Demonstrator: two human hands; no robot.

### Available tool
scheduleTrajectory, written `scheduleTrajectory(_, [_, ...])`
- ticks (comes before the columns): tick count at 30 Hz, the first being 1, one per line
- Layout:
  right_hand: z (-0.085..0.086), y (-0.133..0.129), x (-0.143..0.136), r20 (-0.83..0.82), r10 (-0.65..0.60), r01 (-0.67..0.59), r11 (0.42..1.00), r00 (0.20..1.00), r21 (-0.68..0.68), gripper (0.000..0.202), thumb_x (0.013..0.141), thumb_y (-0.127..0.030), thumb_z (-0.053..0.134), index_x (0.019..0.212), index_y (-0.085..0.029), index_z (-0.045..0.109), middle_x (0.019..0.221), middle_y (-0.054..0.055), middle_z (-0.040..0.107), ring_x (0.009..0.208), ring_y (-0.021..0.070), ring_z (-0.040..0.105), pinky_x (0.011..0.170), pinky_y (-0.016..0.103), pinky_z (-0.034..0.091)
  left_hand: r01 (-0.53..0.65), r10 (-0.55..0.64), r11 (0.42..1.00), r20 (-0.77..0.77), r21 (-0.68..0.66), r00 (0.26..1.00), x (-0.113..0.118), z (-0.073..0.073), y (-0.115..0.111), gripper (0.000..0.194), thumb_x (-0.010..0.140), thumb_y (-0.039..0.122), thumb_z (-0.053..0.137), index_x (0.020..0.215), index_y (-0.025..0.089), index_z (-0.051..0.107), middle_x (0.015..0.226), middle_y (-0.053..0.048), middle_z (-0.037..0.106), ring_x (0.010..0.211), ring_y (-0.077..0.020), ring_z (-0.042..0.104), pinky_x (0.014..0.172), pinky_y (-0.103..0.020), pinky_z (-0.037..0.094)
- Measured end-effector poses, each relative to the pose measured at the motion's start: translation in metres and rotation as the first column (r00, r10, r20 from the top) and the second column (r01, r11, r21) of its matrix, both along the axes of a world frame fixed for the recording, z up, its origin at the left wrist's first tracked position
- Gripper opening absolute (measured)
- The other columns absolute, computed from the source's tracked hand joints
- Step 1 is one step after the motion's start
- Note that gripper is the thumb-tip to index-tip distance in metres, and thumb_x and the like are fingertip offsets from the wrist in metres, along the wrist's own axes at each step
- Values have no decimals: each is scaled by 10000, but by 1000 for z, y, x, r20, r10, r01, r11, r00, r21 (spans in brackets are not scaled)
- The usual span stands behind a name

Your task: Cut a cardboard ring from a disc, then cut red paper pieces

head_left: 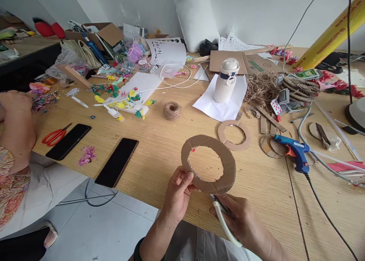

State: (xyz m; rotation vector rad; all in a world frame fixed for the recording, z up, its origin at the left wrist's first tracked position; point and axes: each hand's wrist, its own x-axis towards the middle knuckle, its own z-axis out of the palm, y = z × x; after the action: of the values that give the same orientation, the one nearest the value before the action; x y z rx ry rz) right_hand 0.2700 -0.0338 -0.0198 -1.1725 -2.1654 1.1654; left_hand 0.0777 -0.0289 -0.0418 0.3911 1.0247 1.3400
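My left hand [179, 194] pinches the lower left rim of a cardboard ring [229, 162], thumb on its near face. The ring is tilted up above the table, with a ragged inner edge. White-handled scissors [225, 223] are in my right hand [242, 219], just below the ring; their blades are mostly hidden, so I cannot tell whether they touch the card. A second cardboard ring [246, 136] lies flat on the table beyond. To the right rests a blue hot glue gun [298, 150] among cardboard offcuts.
A white cup [224, 88] stands on paper at the back. A twine roll [172, 110] sits mid-table. Two phones [116, 162] and red-handled scissors [55, 136] lie at left, near another person's arm [18, 128]. The glue gun's cord [322, 204] runs down the right side.
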Motion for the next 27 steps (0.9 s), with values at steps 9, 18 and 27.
scheduleTrajectory(9, [-17,-7,-7,-106,-211,169,935,972,-313,410,907,-453,597,1157,-138,673,734,-4,583,633,118,495,565,220,417,-33,33,999,23,-15,999,1,2,3,224,778,340,790,874,195,649,930,2,664,809,-109,637,601,-183,572])
scheduleTrajectory(18, [-5,2,10,-155,-354,185,758,922,-625,681,873,-634,558,1293,-98,539,636,-71,369,453,64,346,385,201,340,-61,63,997,51,-46,997,-7,1,5,229,780,327,789,923,186,679,984,-16,692,819,-100,644,610,-156,556])
scheduleTrajectory(27, [1,11,18,-246,-581,319,697,776,-643,606,845,-576,645,1247,-141,517,652,-54,462,485,84,413,411,226,423,18,-19,999,-39,-28,999,-11,-1,2,217,799,334,764,945,191,691,953,-27,669,834,-121,622,632,-187,541])
